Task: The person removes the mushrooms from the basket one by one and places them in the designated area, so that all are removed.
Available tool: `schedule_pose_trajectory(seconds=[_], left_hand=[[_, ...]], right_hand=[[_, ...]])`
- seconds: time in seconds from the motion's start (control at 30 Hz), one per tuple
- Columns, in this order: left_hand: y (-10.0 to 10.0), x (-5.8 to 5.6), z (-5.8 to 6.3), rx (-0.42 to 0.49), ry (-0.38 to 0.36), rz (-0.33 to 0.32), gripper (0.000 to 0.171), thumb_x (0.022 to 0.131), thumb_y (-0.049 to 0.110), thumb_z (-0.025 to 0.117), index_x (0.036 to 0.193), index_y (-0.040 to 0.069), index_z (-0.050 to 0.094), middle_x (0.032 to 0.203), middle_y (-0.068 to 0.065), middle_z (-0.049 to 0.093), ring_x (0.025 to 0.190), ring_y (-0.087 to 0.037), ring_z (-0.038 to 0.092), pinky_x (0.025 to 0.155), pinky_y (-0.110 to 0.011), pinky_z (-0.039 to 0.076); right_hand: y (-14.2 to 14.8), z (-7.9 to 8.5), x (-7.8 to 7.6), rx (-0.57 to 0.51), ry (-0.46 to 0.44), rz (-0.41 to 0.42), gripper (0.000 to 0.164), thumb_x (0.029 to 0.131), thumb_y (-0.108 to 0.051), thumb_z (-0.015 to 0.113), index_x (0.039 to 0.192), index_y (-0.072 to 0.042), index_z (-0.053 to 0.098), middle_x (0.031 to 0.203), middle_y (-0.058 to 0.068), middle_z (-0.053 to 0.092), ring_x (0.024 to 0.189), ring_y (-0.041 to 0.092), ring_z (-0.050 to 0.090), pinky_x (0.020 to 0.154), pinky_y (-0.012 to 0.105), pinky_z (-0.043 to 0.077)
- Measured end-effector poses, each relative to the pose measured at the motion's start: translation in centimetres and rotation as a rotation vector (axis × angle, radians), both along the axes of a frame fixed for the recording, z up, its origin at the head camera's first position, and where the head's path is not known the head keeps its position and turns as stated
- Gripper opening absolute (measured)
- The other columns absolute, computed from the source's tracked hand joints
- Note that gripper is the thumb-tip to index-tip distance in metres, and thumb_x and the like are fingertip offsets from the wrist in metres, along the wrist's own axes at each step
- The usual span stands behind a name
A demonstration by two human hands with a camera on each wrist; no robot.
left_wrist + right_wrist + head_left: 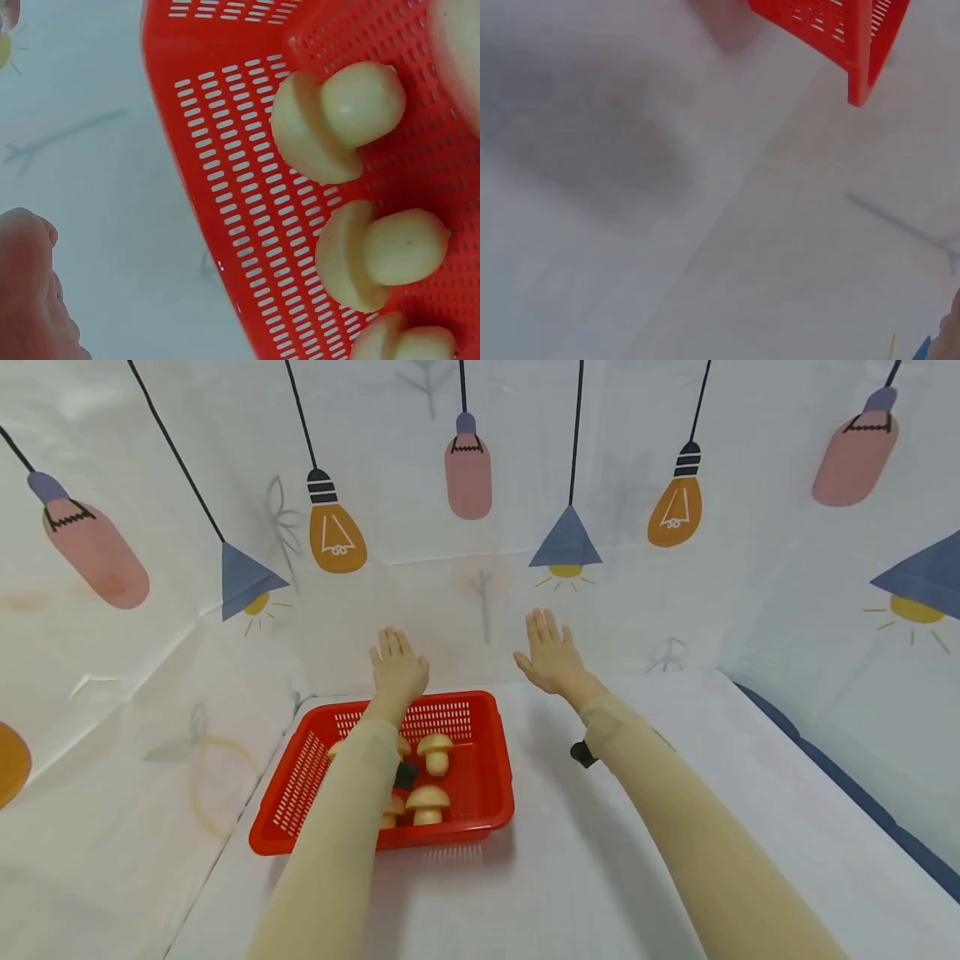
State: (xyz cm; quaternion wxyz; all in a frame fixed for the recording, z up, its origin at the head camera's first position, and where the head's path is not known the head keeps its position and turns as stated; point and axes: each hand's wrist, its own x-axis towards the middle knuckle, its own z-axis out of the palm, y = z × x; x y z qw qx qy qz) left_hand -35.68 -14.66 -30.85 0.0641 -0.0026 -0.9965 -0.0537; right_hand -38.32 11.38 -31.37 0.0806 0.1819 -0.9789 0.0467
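Note:
My left hand (399, 675) is stretched out flat with straight fingers over the far rim of a red plastic basket (501, 777), holding nothing. The left forearm crosses above the basket and hides part of its contents. Inside lie several pale mushrooms, among them one mushroom (435, 753) near the back and another mushroom (427, 804) near the front. The left wrist view shows a mushroom (307, 131) on its side against the slotted wall. To the right of the basket, my right hand (552, 657) is raised over the table, fingers straight and thumb apart, nothing in it.
The basket stands on the left part of a white table (570, 877). A white sheet (525, 468) printed with hanging lamps and bulbs forms the back and sides. Along the table's right side runs a dark blue edge (847, 785).

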Motion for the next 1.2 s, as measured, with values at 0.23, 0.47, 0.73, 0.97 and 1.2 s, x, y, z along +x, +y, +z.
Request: schedule_pose_trajectory(seconds=[0.23, 0.47, 0.73, 0.97, 1.2], left_hand=[[-1.0, 0.7, 0.8, 0.0, -0.113, -0.023, 0.064, 0.104, 0.03, 0.019, 0.148, -0.011, 0.0, 0.155, -0.028, -0.004, 0.144, -0.039, -0.006, 0.112, -0.055, -0.003], [-2.7, 1.4, 1.1, 0.037, -0.237, -0.01, 0.062, 0.103, 0.034, 0.024, 0.152, -0.004, 0.014, 0.157, -0.024, 0.01, 0.144, -0.041, -0.001, 0.107, -0.065, -0.002], [-4.1, 2.7, 0.6, 0.069, -0.408, 0.017, 0.062, 0.102, 0.036, 0.018, 0.154, 0.002, 0.008, 0.157, -0.023, 0.007, 0.141, -0.047, -0.004, 0.103, -0.07, -0.003], [-4.5, 4.5, -0.1, 0.072, -0.508, 0.061, 0.068, 0.103, 0.042, 0.028, 0.154, 0.003, 0.006, 0.157, -0.024, 0.004, 0.14, -0.05, -0.005, 0.103, -0.072, 0.002], [-5.5, 6.1, -0.8, 0.059, -0.557, 0.037, 0.068, 0.103, 0.041, 0.029, 0.153, 0.0, 0.006, 0.156, -0.028, 0.006, 0.139, -0.053, -0.004, 0.102, -0.073, 0.002]], right_hand=[[-2.1, 0.4, 0.0, -0.029, -0.016, 0.046, 0.072, 0.103, -0.043, 0.028, 0.152, 0.001, -0.001, 0.16, 0.017, -0.001, 0.145, 0.033, -0.009, 0.113, 0.053, 0.0], [-5.1, 1.3, 1.1, -0.051, -0.03, 0.113, 0.071, 0.103, -0.043, 0.03, 0.153, 0.0, 0.004, 0.16, 0.015, 0.006, 0.146, 0.033, -0.005, 0.114, 0.051, 0.003], [-6.8, 1.2, 1.5, -0.044, -0.044, 0.142, 0.07, 0.102, -0.045, 0.031, 0.154, -0.003, 0.008, 0.16, 0.012, 0.011, 0.146, 0.032, 0.002, 0.114, 0.05, 0.01], [-7.2, 0.8, 1.9, -0.041, -0.074, 0.163, 0.065, 0.102, -0.043, 0.036, 0.152, -0.003, 0.023, 0.153, 0.017, 0.03, 0.139, 0.035, 0.027, 0.109, 0.049, 0.027], [-7.5, 0.4, 3.2, 0.027, -0.126, 0.241, 0.051, 0.1, -0.035, 0.047, 0.14, -0.005, 0.047, 0.14, 0.015, 0.047, 0.127, 0.03, 0.046, 0.102, 0.044, 0.039]])
